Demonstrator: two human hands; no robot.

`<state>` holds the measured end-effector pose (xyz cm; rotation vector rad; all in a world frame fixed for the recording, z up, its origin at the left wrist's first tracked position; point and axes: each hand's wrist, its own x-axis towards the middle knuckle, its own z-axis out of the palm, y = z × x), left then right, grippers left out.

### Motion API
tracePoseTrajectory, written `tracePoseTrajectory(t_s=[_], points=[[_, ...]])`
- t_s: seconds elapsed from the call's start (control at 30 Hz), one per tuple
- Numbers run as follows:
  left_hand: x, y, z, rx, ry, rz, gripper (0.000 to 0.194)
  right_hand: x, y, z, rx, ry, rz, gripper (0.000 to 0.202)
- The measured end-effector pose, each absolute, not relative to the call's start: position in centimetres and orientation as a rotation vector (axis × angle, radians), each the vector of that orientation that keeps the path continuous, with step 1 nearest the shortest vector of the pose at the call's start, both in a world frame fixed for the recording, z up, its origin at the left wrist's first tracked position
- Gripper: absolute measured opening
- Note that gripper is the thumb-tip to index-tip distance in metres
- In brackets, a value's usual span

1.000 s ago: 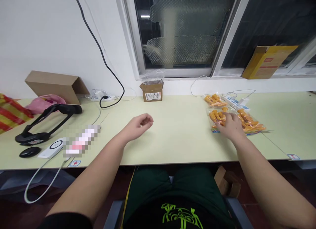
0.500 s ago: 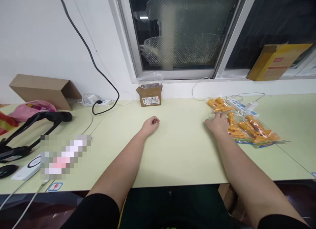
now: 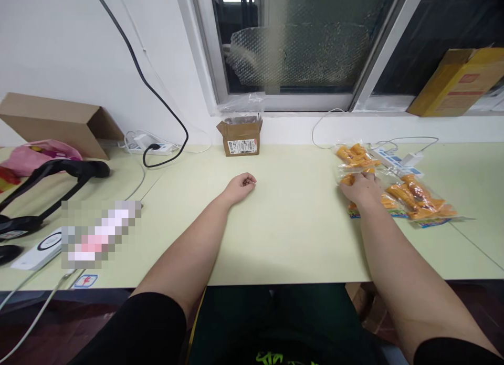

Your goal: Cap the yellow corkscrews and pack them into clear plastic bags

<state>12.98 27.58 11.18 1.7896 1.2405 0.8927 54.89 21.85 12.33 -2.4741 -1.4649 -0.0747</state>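
Observation:
My left hand (image 3: 241, 188) rests on the pale green table (image 3: 275, 239) with its fingers curled in, and nothing shows in them. At the right, my right hand (image 3: 364, 189) lies over a clear plastic bag of orange pieces (image 3: 389, 202), its fingers bent down onto the plastic and partly hidden. Orange shows on both sides of the hand. Touching or overlapping it on the right is another such bag (image 3: 427, 199). Behind my hand lies a further group of bagged orange pieces (image 3: 356, 154); whether that is a separate bag I cannot tell.
A small open carton (image 3: 241, 137) stands by the wall. Behind the bags is a power strip (image 3: 397, 160) with white cables. On the left are a black frame (image 3: 79, 170), a pink bag (image 3: 47, 154), a cardboard box (image 3: 59, 121), a hanging black cable (image 3: 147, 84) and a white device (image 3: 43, 248).
My right hand has come down onto the near-left bag, which has shifted left, so orange now shows left of my fingers. My left hand stays curled in place. The camera view has tilted down slightly.

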Motion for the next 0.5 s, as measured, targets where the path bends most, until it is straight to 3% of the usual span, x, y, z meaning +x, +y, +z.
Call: tracePoseTrajectory(t_s=[0.3,0.5], points=[[13.1,27.2,10.9,1.834,1.285,0.920,0.023,49.7,21.9,11.3,-2.036,-1.930,-0.155,0.056],[13.0,27.4,10.6,1.885,1.279,0.892,0.022,46.6,22.0,11.4,-1.442,-2.209,-0.045,0.040]])
